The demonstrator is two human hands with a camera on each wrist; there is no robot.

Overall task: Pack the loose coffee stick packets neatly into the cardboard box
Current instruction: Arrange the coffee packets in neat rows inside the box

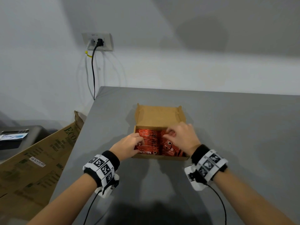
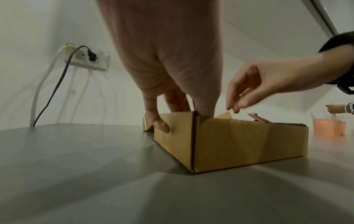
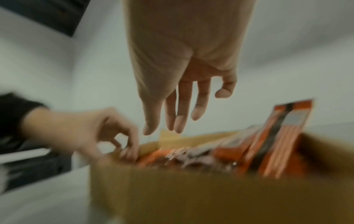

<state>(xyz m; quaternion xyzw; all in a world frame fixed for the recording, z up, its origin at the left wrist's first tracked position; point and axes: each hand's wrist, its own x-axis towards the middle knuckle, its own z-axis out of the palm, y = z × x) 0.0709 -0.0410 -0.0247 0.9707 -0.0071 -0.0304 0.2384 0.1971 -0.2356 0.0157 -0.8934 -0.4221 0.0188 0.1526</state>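
An open cardboard box [image 1: 159, 158] sits in the middle of the grey table, its lid folded flat on the far side. Red coffee stick packets [image 1: 150, 140] fill it in two rows; those on the right lie askew, and one end sticks up [image 2: 255, 119]. My left hand [image 1: 138, 141] holds the box's left wall [image 2: 172, 141], thumb [image 2: 161, 125] outside and fingers inside against the packets. My right hand [image 1: 168, 134] hovers over the right-hand row with relaxed fingers [image 3: 179, 121], holding nothing. The right wrist view is blurred; tilted packets [image 3: 283, 136] show there.
A large flattened carton [image 1: 37, 159] leans off the table's left edge. A wall outlet [image 1: 97, 42] with cables hangs behind the table's far left corner. A pinkish container [image 2: 328, 127] stands on the table to the right. Bare grey tabletop [image 1: 235, 127] surrounds the box.
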